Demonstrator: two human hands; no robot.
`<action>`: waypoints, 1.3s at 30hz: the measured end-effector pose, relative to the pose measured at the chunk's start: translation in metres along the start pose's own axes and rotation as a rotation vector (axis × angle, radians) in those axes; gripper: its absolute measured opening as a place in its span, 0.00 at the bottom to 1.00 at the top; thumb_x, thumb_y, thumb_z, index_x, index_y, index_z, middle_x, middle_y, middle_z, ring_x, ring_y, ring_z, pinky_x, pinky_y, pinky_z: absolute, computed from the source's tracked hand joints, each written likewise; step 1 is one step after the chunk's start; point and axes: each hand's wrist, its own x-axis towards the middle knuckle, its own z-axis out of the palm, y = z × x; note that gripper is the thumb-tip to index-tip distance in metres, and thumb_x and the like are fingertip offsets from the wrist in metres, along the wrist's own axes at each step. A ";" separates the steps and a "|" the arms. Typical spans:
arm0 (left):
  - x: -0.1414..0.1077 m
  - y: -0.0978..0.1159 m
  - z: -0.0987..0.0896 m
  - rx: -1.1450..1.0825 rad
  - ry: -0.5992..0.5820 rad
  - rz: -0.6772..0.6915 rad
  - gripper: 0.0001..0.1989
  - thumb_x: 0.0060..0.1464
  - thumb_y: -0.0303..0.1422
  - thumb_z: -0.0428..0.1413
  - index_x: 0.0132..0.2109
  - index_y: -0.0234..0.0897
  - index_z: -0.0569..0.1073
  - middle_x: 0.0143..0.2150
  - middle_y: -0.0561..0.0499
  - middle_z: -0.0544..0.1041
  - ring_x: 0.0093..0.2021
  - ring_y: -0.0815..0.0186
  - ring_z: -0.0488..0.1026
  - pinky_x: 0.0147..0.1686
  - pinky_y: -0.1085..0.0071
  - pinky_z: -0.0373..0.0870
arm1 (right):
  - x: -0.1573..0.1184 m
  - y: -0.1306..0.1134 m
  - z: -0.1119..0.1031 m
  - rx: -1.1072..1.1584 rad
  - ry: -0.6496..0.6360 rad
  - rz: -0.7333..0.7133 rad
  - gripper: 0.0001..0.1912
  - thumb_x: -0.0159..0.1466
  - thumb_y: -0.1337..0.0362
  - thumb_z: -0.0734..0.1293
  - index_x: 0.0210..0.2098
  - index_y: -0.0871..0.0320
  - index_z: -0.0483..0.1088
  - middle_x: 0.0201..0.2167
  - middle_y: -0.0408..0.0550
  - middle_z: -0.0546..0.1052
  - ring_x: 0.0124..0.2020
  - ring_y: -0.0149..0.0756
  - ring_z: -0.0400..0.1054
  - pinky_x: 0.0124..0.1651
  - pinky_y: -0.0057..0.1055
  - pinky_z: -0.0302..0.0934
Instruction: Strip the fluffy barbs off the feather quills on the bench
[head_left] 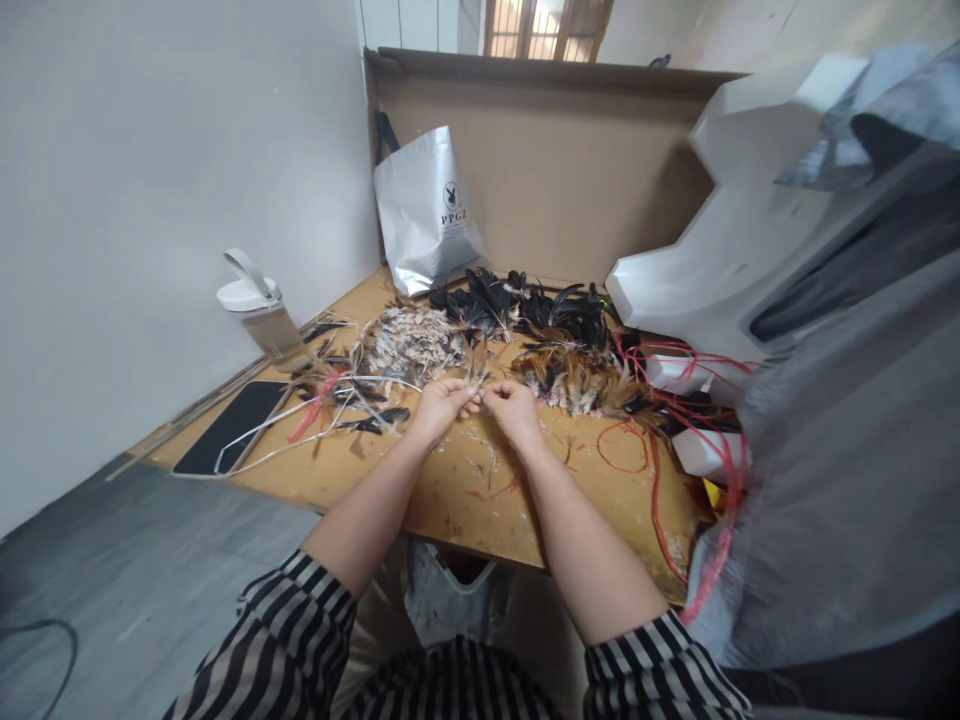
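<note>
Above the table [487, 520], a tuft [475, 365] is pinched by the left hand [444, 405], its base probably kept within reach of the right hand [512, 410], whose fingers are pressed together; what they grip cannot be told. Black feathers [491, 302] are heaped beyond, seemingly for easy picking.

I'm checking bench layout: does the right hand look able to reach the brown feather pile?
Probably yes: the brown feather pile lies close beside the right hand, with nothing visible between, though that hand is pinched near a small feather tuft.
</note>
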 end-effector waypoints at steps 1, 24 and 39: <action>0.000 0.000 0.000 0.002 0.003 -0.006 0.10 0.39 0.34 0.60 0.27 0.29 0.73 0.22 0.48 0.74 0.19 0.74 0.67 0.18 0.80 0.60 | 0.000 0.001 0.000 -0.014 -0.003 -0.011 0.08 0.48 0.61 0.64 0.20 0.60 0.71 0.17 0.42 0.70 0.19 0.26 0.58 0.24 0.25 0.51; -0.002 0.003 -0.007 -0.494 -0.171 -0.325 0.03 0.46 0.21 0.55 0.32 0.25 0.73 0.27 0.48 0.75 0.21 0.79 0.69 0.19 0.88 0.63 | -0.001 -0.005 0.005 0.338 -0.004 0.044 0.07 0.46 0.63 0.68 0.24 0.59 0.71 0.20 0.40 0.72 0.24 0.26 0.61 0.33 0.26 0.55; -0.001 0.001 0.002 -0.035 0.032 0.022 0.11 0.38 0.33 0.61 0.26 0.29 0.70 0.23 0.49 0.74 0.20 0.74 0.68 0.20 0.79 0.62 | -0.002 -0.005 0.005 0.327 -0.002 0.106 0.12 0.46 0.57 0.68 0.24 0.60 0.70 0.19 0.41 0.71 0.21 0.27 0.60 0.27 0.25 0.53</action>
